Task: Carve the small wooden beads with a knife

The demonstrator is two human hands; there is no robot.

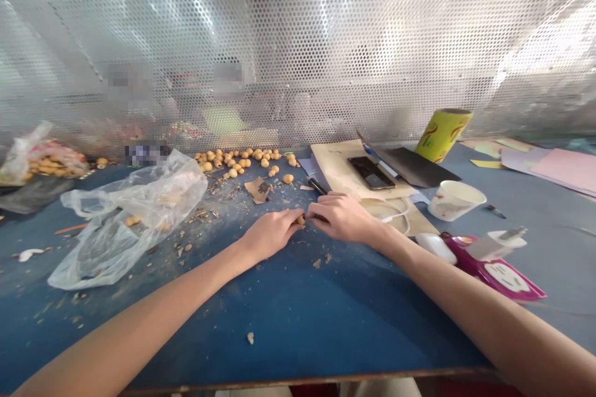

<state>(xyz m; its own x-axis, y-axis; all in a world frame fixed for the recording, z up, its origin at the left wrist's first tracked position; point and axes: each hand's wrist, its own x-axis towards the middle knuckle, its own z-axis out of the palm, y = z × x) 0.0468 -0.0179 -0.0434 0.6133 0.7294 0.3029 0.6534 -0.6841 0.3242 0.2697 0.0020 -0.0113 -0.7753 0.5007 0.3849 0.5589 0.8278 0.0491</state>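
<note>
My left hand (272, 232) is closed, pinching a small tan, gourd-like piece (300, 221) between thumb and fingertips over the blue table. Right beside it, my right hand (342, 216) is wrapped round a thin tool with a black handle (318, 186). The handle's end sticks out past the knuckles, and the tip, close to the piece, is too small to make out. Behind both hands lies a loose group of similar tan pieces (235, 161). A torn brown scrap (258, 190) is nearer the left hand.
Crumpled clear plastic bags (135, 217) lie to the left. On the right are a phone (371, 172) on brown paper, a paper cup (456, 200), a yellow tube (442, 134), and a magenta power strip (493, 270) with a charger. A perforated metal screen (298, 56) closes off the back. Crumbs dot the table.
</note>
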